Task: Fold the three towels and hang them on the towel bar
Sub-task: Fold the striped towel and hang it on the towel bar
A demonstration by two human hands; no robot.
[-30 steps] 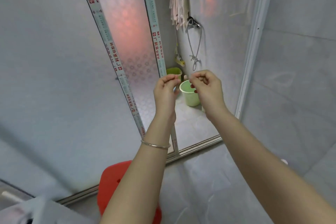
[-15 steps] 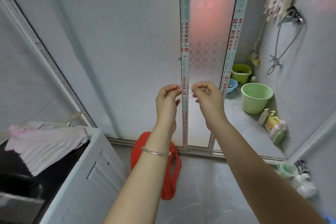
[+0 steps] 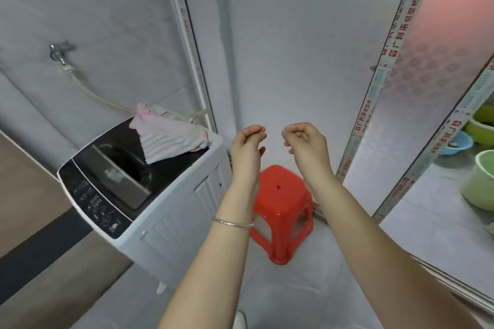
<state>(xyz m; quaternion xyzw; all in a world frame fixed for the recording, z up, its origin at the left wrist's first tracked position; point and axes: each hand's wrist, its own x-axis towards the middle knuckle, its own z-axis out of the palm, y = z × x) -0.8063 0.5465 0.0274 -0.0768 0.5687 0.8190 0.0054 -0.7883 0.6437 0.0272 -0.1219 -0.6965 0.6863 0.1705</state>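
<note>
**At the washer: both hands empty, towel on the lid**

Nearest the camera, two bare forearms reach up and forward, the left one wearing a thin bracelet [image 3: 232, 223]. The left hand [image 3: 247, 149] has its fingers curled in, tips meeting the thumb, and grips nothing. The right hand [image 3: 307, 144] is curled the same way, also empty, just beside the left with a small gap between them.

Below and beyond the hands a red stool [image 3: 280, 200] stands on the pale floor. To its left is a white washer [image 3: 165, 224] with a dark glass lid; what is in the drum cannot be told.

The towel [image 3: 171, 141] lies on the back of that lid, pale pink-white, ribbed, with a deeper pink edge, loosely fanned and unfolded. It is left of the left hand, farther off and well apart from both hands.

Behind the washer a tap [image 3: 60, 51] sits on the grey wall.

Far right, past the door frame, stand a green bucket [image 3: 478, 184] and a blue basin [image 3: 454, 141] with something small inside, too small to tell.
</note>
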